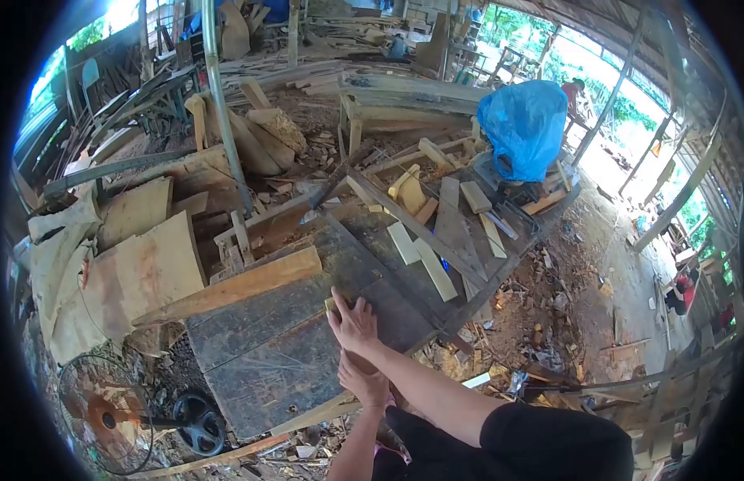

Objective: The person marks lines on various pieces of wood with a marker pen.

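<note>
I judge this early going: my right hand lays its fingers spread flat on a small wood piece by the desk's near edge, my left hand sits behind with a grip I cannot tell, and cut strips lie toward the far side.

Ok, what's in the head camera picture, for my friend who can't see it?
A person's right hand presses a small wood block on a dark worktable, the left hand just behind it. Planks, offcuts and sawdust crowd the open-sided workshop; a blue plastic cover sits farther back.
</note>
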Demonstrator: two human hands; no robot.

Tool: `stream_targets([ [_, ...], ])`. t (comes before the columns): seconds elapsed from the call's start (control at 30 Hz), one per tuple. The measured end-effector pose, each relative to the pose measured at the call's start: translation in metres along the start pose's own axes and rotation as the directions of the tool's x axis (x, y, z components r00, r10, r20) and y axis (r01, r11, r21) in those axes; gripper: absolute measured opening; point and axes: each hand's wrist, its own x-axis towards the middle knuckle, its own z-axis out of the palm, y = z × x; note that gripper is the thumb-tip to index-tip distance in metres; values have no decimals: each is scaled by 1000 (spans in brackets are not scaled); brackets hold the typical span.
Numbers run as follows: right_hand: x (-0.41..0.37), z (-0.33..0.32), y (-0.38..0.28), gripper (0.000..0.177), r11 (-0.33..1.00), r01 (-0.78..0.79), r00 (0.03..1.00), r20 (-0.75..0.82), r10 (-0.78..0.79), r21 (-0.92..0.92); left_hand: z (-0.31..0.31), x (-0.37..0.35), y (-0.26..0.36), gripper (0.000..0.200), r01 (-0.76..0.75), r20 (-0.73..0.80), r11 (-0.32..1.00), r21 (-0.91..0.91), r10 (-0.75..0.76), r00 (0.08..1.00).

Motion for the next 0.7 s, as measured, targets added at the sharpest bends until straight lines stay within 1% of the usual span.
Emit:
stream_targets([
  [0.03,21,3,-3,61,999,-13,999,-39,15,51,1,3,2,88,-5,-14,1000,2,5,1000],
  [0.07,39,5,-5,61,998,-6,999,-43,9,60,0,3,2,94,10,11,1000,17,-10,1000],
  [0.1,53,6,-7,60,996,-10,1000,-15,12,86,0,1,-1,100,22,43,999,37,-24,999],
  [0.13,64,6,-8,60,994,-21,1000,8,20,108,3,2,-5,100,9,50,999,41,-11,999],
  [0.17,63,7,-6,60,995,9,1000,-27,-7,102,8,3,-10,102,-15,17,999,39,14,1000],
  [0.2,53,10,0,60,994,-34,999,-37,38,105,9,-1,-14,104,-42,5,998,38,42,999],
  [0.23,40,10,6,60,996,37,995,-95,-29,86,10,-2,-15,105,-19,17,999,32,18,1000],
  [0.27,25,9,12,60,992,114,983,-151,-105,55,10,-3,-16,105,-42,53,999,20,41,998],
  [0.33,-20,-2,22,60,990,136,982,-136,-130,35,9,-3,-17,99,-195,-82,981,-2,194,977],
  [0.37,-38,-5,25,60,991,130,981,-147,-125,25,18,-3,-31,100,-166,-63,986,-13,165,984],
  [0.4,-49,-8,29,61,992,121,990,-76,-119,31,20,-6,-35,100,-171,-73,985,-29,169,983],
  [0.43,-52,-10,30,62,993,115,993,-6,-115,35,20,-6,-36,100,-134,-68,991,-28,132,989],
  [0.47,-45,-12,29,62,991,132,991,-19,-131,20,25,-3,-37,99,-94,-68,995,-30,92,993],
  [0.5,-33,-12,27,62,991,131,991,-7,-131,7,24,0,-30,99,-94,-90,994,-47,89,992],
  [0.53,-22,-9,24,63,992,130,991,16,-130,0,13,-3,-22,100,-99,-78,995,-21,97,992],
  [0.57,-5,-13,18,63,988,152,988,-29,-152,10,11,-4,-17,100,-100,-61,995,8,100,993],
  [0.6,16,-12,11,63,987,158,987,-19,-158,9,16,-3,-17,100,-89,-65,996,11,90,994],
  [0.67,56,-2,3,63,986,145,988,-72,-139,80,18,-4,-23,101,-113,-85,991,70,119,989],
  [0.7,63,3,3,63,988,124,991,-60,-119,91,17,-6,-24,101,-114,-63,990,82,119,991],
])
